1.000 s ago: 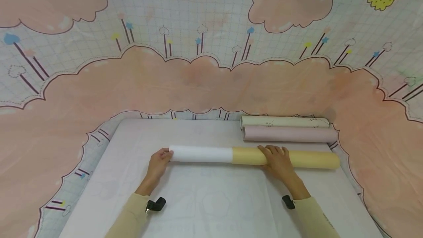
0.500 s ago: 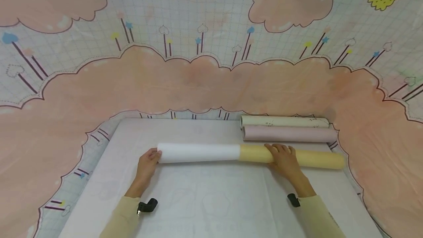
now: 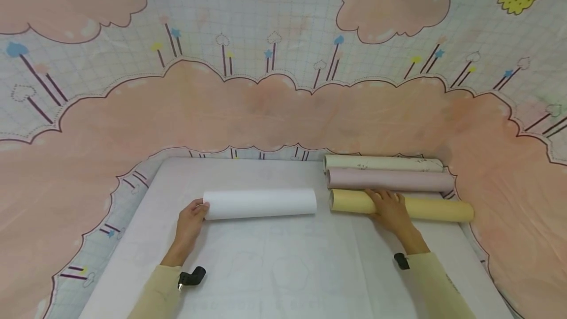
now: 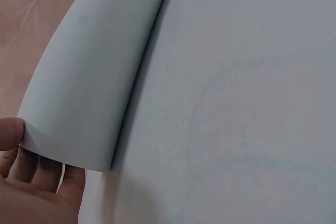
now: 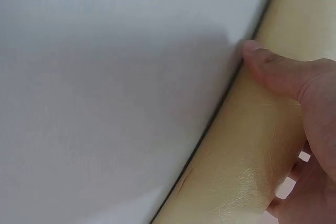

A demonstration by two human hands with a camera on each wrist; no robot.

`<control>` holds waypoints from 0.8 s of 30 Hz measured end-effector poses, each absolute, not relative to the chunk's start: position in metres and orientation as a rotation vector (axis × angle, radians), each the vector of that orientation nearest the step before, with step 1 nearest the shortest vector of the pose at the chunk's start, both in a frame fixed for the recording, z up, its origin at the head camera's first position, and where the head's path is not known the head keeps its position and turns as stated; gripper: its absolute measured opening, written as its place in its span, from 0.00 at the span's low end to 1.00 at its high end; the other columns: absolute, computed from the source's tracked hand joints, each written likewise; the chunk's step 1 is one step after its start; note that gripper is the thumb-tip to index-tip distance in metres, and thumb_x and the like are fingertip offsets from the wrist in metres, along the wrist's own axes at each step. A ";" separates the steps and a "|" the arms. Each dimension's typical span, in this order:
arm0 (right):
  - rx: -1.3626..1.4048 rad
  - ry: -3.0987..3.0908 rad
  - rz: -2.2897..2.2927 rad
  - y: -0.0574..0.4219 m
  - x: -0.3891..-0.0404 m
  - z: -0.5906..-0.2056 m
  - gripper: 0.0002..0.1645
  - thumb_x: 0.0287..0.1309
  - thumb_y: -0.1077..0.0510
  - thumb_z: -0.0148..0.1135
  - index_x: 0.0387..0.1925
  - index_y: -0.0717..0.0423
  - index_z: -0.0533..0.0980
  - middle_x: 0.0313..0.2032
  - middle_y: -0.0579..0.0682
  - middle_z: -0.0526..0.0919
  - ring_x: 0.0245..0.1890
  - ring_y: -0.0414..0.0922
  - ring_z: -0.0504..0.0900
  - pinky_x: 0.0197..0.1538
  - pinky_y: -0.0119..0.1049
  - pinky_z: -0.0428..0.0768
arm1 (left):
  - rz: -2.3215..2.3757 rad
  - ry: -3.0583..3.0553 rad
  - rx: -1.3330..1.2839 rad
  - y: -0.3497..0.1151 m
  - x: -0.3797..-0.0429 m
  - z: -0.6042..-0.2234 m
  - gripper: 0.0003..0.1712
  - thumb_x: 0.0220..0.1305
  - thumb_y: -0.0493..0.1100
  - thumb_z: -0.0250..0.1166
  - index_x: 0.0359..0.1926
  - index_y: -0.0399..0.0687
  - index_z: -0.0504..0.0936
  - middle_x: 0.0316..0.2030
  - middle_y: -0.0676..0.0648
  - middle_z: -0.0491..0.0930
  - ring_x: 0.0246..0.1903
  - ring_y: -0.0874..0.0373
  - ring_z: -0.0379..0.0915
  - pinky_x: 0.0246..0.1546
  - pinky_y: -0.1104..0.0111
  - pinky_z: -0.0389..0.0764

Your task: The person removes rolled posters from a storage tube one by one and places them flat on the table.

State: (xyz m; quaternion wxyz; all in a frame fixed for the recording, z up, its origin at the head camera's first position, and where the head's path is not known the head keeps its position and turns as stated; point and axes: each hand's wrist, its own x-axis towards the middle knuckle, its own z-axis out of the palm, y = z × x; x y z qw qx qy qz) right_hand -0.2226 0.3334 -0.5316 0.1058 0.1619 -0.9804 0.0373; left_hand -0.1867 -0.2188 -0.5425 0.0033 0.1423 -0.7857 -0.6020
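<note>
A white paper roll lies crosswise in the middle of the head view. My left hand pinches its left end, the thumb on the outside and the other fingers under the edge in the left wrist view, where the white sheet curves away. To the right is a yellow tube-shaped roll, with a narrow gap between the two facing ends. My right hand grips the yellow roll from above near its middle. In the right wrist view the thumb presses along the side of its creased, shiny surface.
Behind the yellow roll lie a pale pink roll and a cream patterned roll, side by side at the table's back right. A white cover spreads over the table. Cloud-printed cloth hangs behind and around it.
The white roll has slid left out of the yellow roll, and the two are now apart. My left hand has moved left, my right hand right with the yellow roll.
</note>
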 end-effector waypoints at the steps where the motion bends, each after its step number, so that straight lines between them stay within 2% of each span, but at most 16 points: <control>1: 0.482 -2.893 0.109 0.334 -0.224 -0.532 0.47 0.45 0.53 0.77 0.67 0.48 0.67 0.58 0.61 0.76 0.58 0.65 0.73 0.59 0.71 0.63 | -1.892 -2.462 0.446 -0.218 -0.187 -0.543 0.27 0.75 0.53 0.52 0.64 0.38 0.70 0.63 0.35 0.74 0.49 0.69 0.71 0.46 0.82 0.72; 9: 0.495 -2.859 0.127 0.337 -0.231 -0.534 0.47 0.45 0.55 0.78 0.67 0.48 0.67 0.58 0.62 0.76 0.57 0.66 0.73 0.59 0.70 0.63 | -1.914 -2.445 0.458 -0.218 -0.187 -0.542 0.27 0.75 0.52 0.51 0.64 0.38 0.69 0.62 0.36 0.74 0.52 0.66 0.71 0.49 0.79 0.73; 16: 0.509 -2.785 0.171 0.334 -0.235 -0.530 0.45 0.44 0.61 0.78 0.66 0.47 0.69 0.57 0.61 0.76 0.57 0.64 0.73 0.59 0.69 0.64 | -1.901 -2.451 0.452 -0.216 -0.186 -0.539 0.28 0.75 0.53 0.51 0.65 0.38 0.69 0.63 0.36 0.74 0.58 0.56 0.70 0.50 0.77 0.72; 20: 0.494 -2.771 0.172 0.327 -0.232 -0.527 0.42 0.46 0.62 0.76 0.64 0.49 0.70 0.57 0.62 0.76 0.58 0.64 0.73 0.59 0.69 0.64 | -1.872 -2.446 0.438 -0.217 -0.186 -0.536 0.27 0.75 0.53 0.51 0.65 0.38 0.69 0.62 0.36 0.74 0.56 0.59 0.70 0.46 0.82 0.72; 24: 0.517 -2.726 0.235 0.310 -0.224 -0.523 0.40 0.45 0.61 0.76 0.62 0.52 0.72 0.58 0.61 0.75 0.59 0.63 0.71 0.59 0.68 0.64 | -1.822 -2.430 0.430 -0.218 -0.185 -0.533 0.27 0.75 0.53 0.51 0.64 0.39 0.70 0.62 0.37 0.75 0.52 0.66 0.70 0.43 0.84 0.72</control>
